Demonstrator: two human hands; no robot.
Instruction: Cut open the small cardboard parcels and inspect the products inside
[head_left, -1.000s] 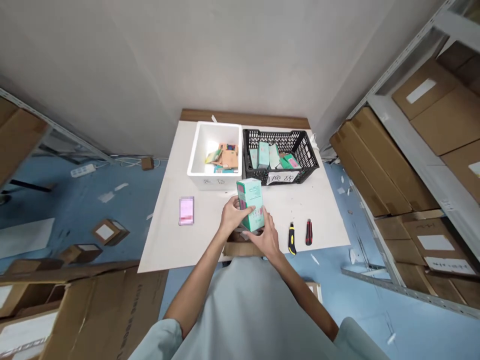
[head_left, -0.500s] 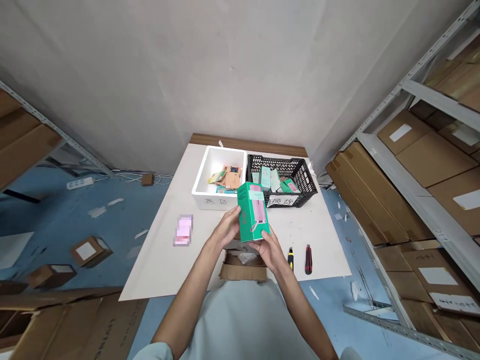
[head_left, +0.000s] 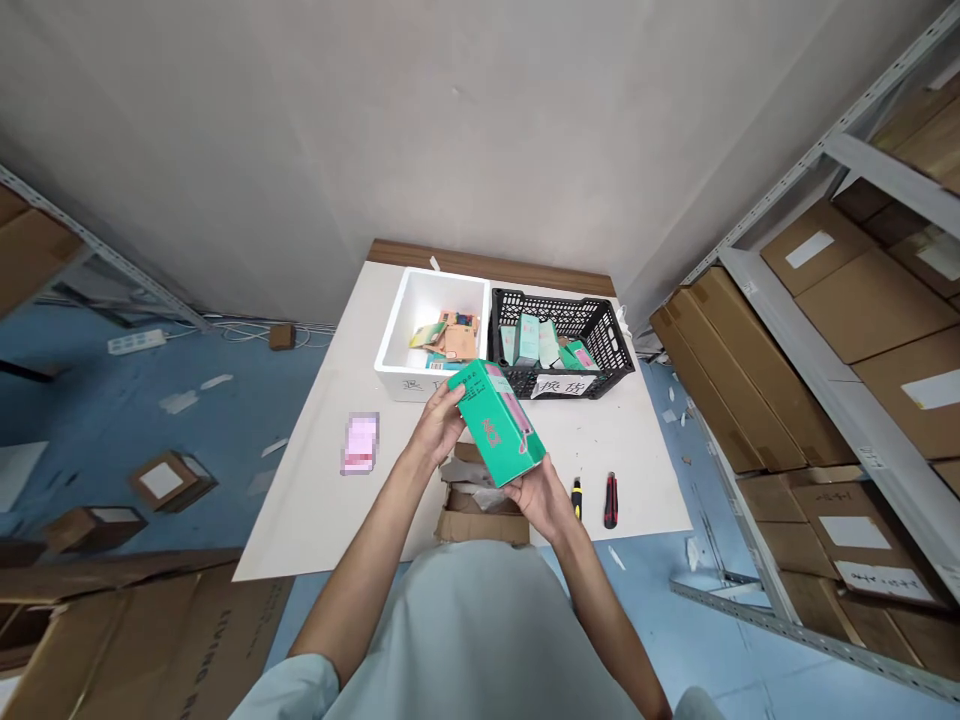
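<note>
A green product box point(head_left: 499, 423) with pink print is held tilted above the white table point(head_left: 322, 500). My left hand point(head_left: 437, 425) grips its upper left end and my right hand point(head_left: 541, 497) grips its lower right end. Under the hands an open brown cardboard box point(head_left: 480, 510) sits at the table's near edge. Beyond the green box stand a white foam bin point(head_left: 431, 330) with orange and mixed packets and a black plastic crate point(head_left: 559, 340) with several similar green boxes.
Two utility knives, one yellow-black point(head_left: 576, 497) and one red-black point(head_left: 610, 499), lie right of my hands. A pink card point(head_left: 360, 443) lies on the table's left. Metal shelves with brown cartons point(head_left: 847, 330) stand on the right. Small cartons point(head_left: 169, 480) litter the blue floor on the left.
The green box went from upright to tilted, its top swung left and its long face turned up. Both hands kept hold of it. The camera view shifted slightly.
</note>
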